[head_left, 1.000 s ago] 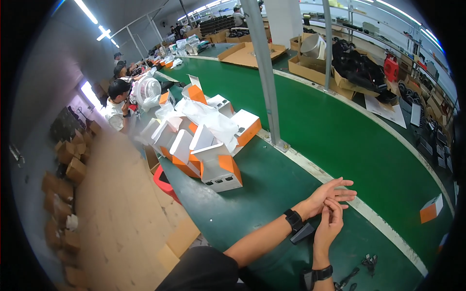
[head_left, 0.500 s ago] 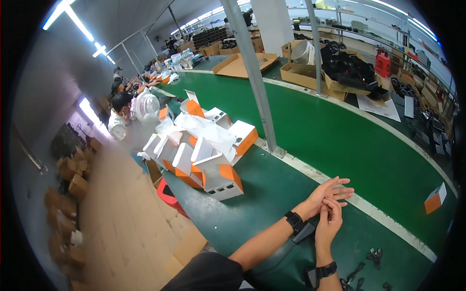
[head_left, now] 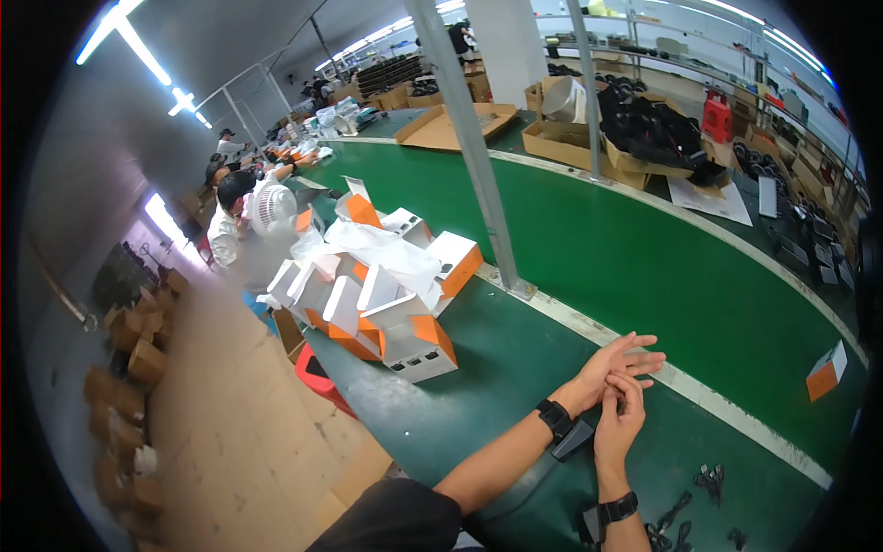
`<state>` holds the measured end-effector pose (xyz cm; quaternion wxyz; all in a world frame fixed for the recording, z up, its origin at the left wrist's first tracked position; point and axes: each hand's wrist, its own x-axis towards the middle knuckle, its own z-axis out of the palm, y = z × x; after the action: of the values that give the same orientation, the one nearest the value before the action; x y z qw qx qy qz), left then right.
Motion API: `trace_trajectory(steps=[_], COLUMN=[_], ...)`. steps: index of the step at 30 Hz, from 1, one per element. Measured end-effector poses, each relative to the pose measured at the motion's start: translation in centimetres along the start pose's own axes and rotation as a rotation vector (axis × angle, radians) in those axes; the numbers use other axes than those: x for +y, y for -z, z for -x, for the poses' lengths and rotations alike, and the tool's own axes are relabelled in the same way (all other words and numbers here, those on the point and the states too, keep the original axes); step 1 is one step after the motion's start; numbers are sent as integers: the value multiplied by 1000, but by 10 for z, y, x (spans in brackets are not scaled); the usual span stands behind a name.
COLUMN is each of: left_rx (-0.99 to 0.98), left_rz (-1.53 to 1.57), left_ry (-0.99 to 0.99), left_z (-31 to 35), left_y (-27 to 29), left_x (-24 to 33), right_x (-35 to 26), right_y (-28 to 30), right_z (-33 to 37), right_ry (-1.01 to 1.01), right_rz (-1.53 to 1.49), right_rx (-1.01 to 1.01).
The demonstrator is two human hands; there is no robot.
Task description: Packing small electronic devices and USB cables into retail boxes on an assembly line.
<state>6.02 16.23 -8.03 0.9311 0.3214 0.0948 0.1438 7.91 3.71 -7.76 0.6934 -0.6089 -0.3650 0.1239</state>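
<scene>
My left hand (head_left: 618, 362) rests over the green work table (head_left: 515, 359) with its fingers spread, holding nothing. My right hand (head_left: 622, 419) lies just below it, fingertips touching the left palm near the wrist; whether it pinches anything small I cannot tell. Both wrists wear black bands. A small dark flat object (head_left: 572, 440) lies on the table under my left wrist. A pile of white and orange cardboard boxes (head_left: 386, 304) stands to the left, well apart from both hands.
A grey metal post (head_left: 474, 156) rises from the table's white strip. Small black clips (head_left: 708, 478) lie near my right forearm. An orange and white box (head_left: 825, 373) sits far right. People work at the far left beside a white fan (head_left: 274, 207). Brown cartons line the back.
My hands stay together in nearly the same place; the fingers have shifted slightly. The view has tilted a little as my head moved.
</scene>
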Motion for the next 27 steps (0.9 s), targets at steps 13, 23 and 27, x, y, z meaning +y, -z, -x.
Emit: trace_trajectory(steps=[13,23,27], left_rx=[19,14,15], left_rz=[-22,-31,-33], left_ry=[-2,-10,-6], left_z=[3,4,2], left_y=[-5,-4,-4], left_x=[3,3,2], right_x=[-5,-6,-5], right_y=[1,0,1], right_z=[-2,-1,-1], right_ry=[-4,-17,-13], right_rz=[36,37,53], right_rx=[-1,-5,-6])
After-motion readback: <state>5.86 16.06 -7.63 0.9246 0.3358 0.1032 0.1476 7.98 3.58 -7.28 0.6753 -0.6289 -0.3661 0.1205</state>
